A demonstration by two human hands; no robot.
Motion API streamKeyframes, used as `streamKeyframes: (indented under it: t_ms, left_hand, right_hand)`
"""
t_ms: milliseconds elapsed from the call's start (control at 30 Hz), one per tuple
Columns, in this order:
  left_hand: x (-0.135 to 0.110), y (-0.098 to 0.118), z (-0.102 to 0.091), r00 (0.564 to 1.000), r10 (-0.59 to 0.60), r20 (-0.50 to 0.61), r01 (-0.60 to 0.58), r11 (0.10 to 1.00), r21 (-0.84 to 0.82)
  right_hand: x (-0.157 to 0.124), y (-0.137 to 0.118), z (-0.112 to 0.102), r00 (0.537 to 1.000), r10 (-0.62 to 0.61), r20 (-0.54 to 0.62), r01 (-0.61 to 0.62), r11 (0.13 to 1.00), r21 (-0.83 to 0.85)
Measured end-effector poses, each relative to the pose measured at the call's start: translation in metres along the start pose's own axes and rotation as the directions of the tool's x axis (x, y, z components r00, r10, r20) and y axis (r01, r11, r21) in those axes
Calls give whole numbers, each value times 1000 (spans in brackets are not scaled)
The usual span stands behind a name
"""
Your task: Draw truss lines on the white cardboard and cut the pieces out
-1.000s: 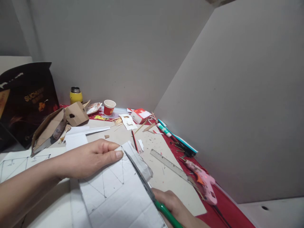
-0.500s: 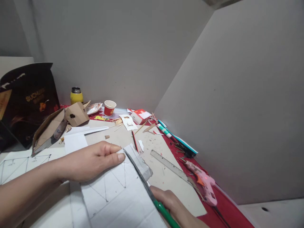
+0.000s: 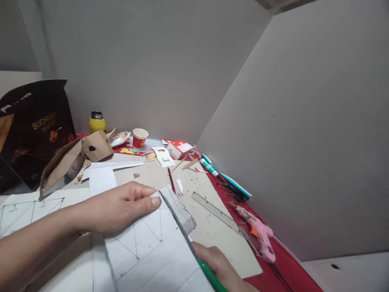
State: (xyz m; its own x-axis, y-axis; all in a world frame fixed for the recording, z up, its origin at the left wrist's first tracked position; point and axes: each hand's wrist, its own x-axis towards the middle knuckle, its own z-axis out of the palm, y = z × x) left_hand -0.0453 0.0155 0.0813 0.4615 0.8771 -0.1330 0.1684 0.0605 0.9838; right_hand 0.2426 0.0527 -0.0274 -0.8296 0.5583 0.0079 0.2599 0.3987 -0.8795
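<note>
My left hand (image 3: 127, 209) grips the far edge of a white cardboard sheet (image 3: 161, 263), thumb pressed on top and the other fingers mostly hidden. Pencil lines and dots forming triangles mark the sheet. Along its right side lies a long, thin dark blade (image 3: 176, 217) with a green handle (image 3: 211, 275). My right hand (image 3: 219, 261) is closed around that handle, its fingers partly hidden by the sheet. Beyond the blade, a torn-looking strip (image 3: 182, 211) of the cardboard sticks out. The blade's tip is close to my left thumb.
Right of the sheet lie a ruler (image 3: 212, 209) and a pink glue gun (image 3: 258, 233). Behind are a pencil (image 3: 172, 180), thin wooden sticks (image 3: 150, 155), a red paper cup (image 3: 139, 139) and a yellow flask (image 3: 97, 123). Cardboard pieces (image 3: 97, 146) and a black bag (image 3: 36, 134) stand left.
The green-handled blade and my right hand have shifted slightly down and left along the sheet's edge. My left hand keeps its grip. The view has moved slightly.
</note>
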Motion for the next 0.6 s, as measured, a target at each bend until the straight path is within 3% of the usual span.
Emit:
streamKeyframes:
  t_ms: [300,600]
  left_hand:
    - [-1,-4,0,1000,-3,2,3,1000,9]
    - [4,-9,3,999,-34,-8,34,999,-15]
  right_hand:
    - [5,-33,-6,997,71,17,-72,996,43]
    - [4,-30,-1,996,89,-19,-87,994,68]
